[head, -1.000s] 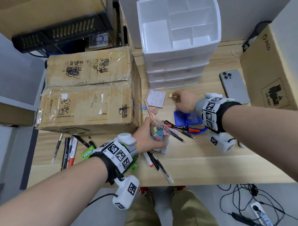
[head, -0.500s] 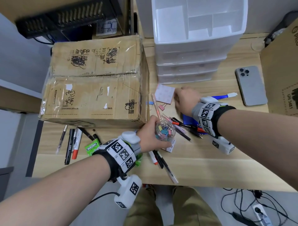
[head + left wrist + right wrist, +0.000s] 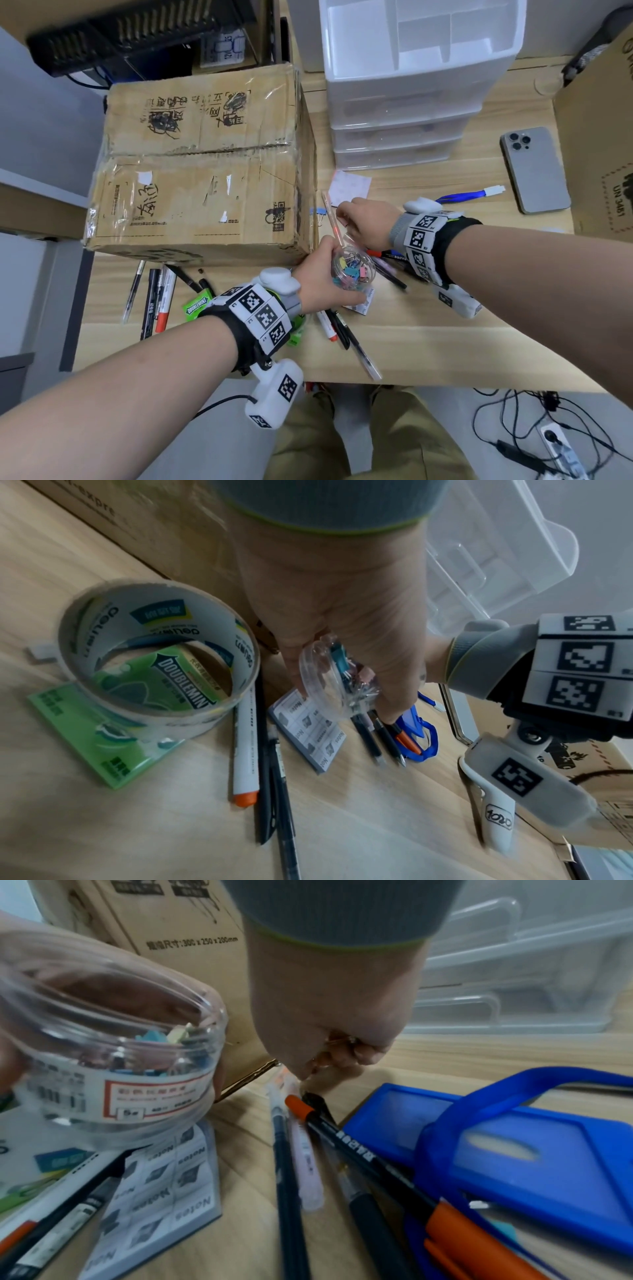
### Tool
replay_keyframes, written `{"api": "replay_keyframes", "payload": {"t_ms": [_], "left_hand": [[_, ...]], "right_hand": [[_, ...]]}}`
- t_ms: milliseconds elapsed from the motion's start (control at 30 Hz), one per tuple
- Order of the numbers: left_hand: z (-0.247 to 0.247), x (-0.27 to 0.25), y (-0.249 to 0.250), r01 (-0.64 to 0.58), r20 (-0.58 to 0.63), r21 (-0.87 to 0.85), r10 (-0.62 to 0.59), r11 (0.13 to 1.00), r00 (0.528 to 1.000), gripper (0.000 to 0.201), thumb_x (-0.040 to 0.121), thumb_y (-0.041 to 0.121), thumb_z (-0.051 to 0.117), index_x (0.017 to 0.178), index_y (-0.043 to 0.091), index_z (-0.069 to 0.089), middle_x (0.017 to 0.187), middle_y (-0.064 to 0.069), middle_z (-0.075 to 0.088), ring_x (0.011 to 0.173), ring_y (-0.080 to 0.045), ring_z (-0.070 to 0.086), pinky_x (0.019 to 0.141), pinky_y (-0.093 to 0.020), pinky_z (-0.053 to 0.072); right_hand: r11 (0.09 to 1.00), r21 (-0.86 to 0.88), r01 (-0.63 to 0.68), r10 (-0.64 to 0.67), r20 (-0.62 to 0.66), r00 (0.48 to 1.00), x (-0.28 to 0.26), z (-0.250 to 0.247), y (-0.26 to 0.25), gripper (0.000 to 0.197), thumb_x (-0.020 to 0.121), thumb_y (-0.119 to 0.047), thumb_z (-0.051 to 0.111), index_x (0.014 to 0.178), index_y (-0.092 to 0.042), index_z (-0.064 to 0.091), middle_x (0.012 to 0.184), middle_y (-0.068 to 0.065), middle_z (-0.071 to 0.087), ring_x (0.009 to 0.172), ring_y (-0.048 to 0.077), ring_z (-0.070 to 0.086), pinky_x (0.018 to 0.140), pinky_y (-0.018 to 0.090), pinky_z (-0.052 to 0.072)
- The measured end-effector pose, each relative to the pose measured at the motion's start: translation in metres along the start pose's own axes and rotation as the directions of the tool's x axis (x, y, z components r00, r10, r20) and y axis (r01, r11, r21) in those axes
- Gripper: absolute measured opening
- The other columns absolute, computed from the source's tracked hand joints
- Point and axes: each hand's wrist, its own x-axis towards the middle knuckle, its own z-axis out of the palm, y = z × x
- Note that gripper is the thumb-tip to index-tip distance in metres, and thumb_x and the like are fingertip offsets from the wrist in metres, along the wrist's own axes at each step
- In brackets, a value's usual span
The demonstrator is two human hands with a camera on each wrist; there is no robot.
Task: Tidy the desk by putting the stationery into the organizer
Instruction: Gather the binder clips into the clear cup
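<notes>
From the head view, your left hand (image 3: pixel 317 277) curls its fingers (image 3: pixel 349 299) around the clear jar (image 3: pixel 352 269) of coloured binder clips, thumb on the far rim, the jar's mouth tipped toward your right hand (image 3: pixel 364 219). Your right fingers are bunched tight over the table (image 3: pixel 445 329), just beyond the jar; what they pinch is hidden here. The white organizer (image 3: pixel 404 99) stands well beyond both sets of fingers, its top compartments open and its drawers pushed in. A pale sticky-note pad (image 3: pixel 351 188) lies just past your right fingertips, and loose pens (image 3: pixel 337 323) lie just behind your left fingers. A cardboard box (image 3: pixel 202 164) stands left of both hands.

From the left wrist view, your left fingers (image 3: pixel 394 696) wrap the jar (image 3: pixel 325 677) from above, holding it clear of the table. Beneath the fingertips lie a notes pad (image 3: pixel 308 731) and dark pens; a tape roll (image 3: pixel 154 653) stands to the left over a green gum pack.

From the right wrist view, your right fingers (image 3: pixel 346 1053) are closed on a thin wire loop, apparently a small clip, though it is too blurred to be sure. The jar (image 3: pixel 113 1053) sits left of them. A blue card holder (image 3: pixel 496 1164) lies on the near side of these fingers.
</notes>
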Motion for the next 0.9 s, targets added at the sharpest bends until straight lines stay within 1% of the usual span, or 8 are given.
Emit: {"api": "replay_keyframes", "payload": {"t_ms": [234, 367, 434, 567, 634, 701, 835, 901], "left_hand": [[0.0, -0.002, -0.004, -0.001, -0.005, 0.046, 0.001, 0.999, 1.0, 0.074, 0.057, 0.036, 0.093, 0.104, 0.017, 0.039, 0.094, 0.005, 0.064, 0.084, -0.014, 0.067, 0.069, -0.032, 0.058], [0.0, -0.005, -0.006, -0.001, 0.003, 0.055, 0.001, 0.998, 1.0, 0.076, 0.055, 0.042, 0.092, 0.103, 0.019, 0.038, 0.095, 0.003, 0.065, 0.088, -0.017, 0.068, 0.072, -0.037, 0.059], [-0.001, -0.006, -0.006, 0.0, -0.002, 0.06, 0.0, 0.998, 1.0, 0.077, 0.053, 0.046, 0.091, 0.103, 0.02, 0.038, 0.096, 0.003, 0.065, 0.09, -0.019, 0.068, 0.074, -0.041, 0.059], [0.001, -0.01, -0.004, -0.003, -0.016, 0.059, 0.004, 0.998, 1.0, 0.076, 0.056, 0.043, 0.091, 0.104, 0.017, 0.039, 0.097, 0.0, 0.067, 0.085, -0.017, 0.067, 0.074, -0.042, 0.058], [0.002, -0.013, -0.004, -0.002, -0.019, 0.053, 0.003, 0.999, 1.0, 0.077, 0.054, 0.044, 0.091, 0.104, 0.017, 0.04, 0.098, 0.0, 0.067, 0.092, -0.019, 0.069, 0.075, -0.042, 0.059], [0.003, -0.014, -0.005, -0.002, -0.025, 0.048, 0.003, 0.999, 1.0, 0.077, 0.053, 0.045, 0.091, 0.104, 0.018, 0.04, 0.098, 0.001, 0.067, 0.094, -0.019, 0.069, 0.075, -0.043, 0.059], [0.005, -0.017, -0.007, -0.008, -0.035, 0.06, 0.011, 0.998, 0.999, 0.076, 0.052, 0.047, 0.09, 0.102, 0.02, 0.039, 0.096, 0.002, 0.067, 0.092, -0.019, 0.069, 0.075, -0.044, 0.058], [0.005, -0.019, -0.009, -0.002, -0.032, 0.069, 0.004, 0.998, 0.999, 0.076, 0.052, 0.048, 0.09, 0.102, 0.022, 0.039, 0.097, 0.004, 0.066, 0.091, -0.016, 0.069, 0.075, -0.043, 0.059]], "right_hand": [[0.995, -0.049, -0.09, 0.089, -0.023, 0.996, -0.001, 0.008, 0.003, 0.014, 0.094, -0.022, 0.055, 0.105, -0.013, 0.059, 0.106, 0.008, 0.061, 0.091, 0.03, 0.062, 0.078, 0.04, 0.052], [0.994, -0.02, -0.107, 0.106, -0.059, 0.993, -0.006, 0.009, 0.006, 0.028, 0.088, -0.026, 0.059, 0.112, -0.015, 0.051, 0.106, 0.009, 0.061, 0.089, 0.03, 0.061, 0.077, 0.042, 0.054], [0.989, -0.078, -0.123, 0.118, -0.065, 0.991, -0.008, 0.01, 0.007, 0.032, 0.089, -0.032, 0.057, 0.117, -0.017, 0.05, 0.108, 0.009, 0.06, 0.09, 0.033, 0.062, 0.075, 0.038, 0.052], [0.969, -0.176, -0.176, 0.17, -0.047, 0.984, -0.01, 0.011, 0.007, 0.033, 0.093, -0.041, 0.051, 0.119, -0.02, 0.05, 0.109, 0.009, 0.058, 0.088, 0.034, 0.063, 0.072, 0.038, 0.051], [0.97, -0.138, -0.198, 0.193, -0.052, 0.98, -0.012, 0.011, 0.005, 0.027, 0.092, -0.039, 0.049, 0.111, -0.019, 0.047, 0.105, 0.008, 0.06, 0.083, 0.033, 0.062, 0.074, 0.04, 0.053], [0.965, -0.089, -0.247, 0.239, -0.091, 0.967, -0.013, 0.011, 0.004, 0.024, 0.091, -0.037, 0.05, 0.103, -0.017, 0.043, 0.101, 0.007, 0.061, 0.076, 0.031, 0.059, 0.07, 0.038, 0.052], [0.93, -0.08, -0.359, 0.348, -0.131, 0.928, -0.017, 0.011, 0.005, 0.036, 0.092, -0.039, 0.052, 0.116, -0.013, 0.046, 0.104, 0.01, 0.058, 0.076, 0.032, 0.057, 0.065, 0.036, 0.047], [0.924, -0.088, -0.372, 0.363, -0.108, 0.926, -0.019, 0.01, 0.003, 0.033, 0.092, -0.037, 0.051, 0.114, -0.012, 0.047, 0.101, 0.009, 0.058, 0.076, 0.03, 0.056, 0.063, 0.034, 0.044]]}}
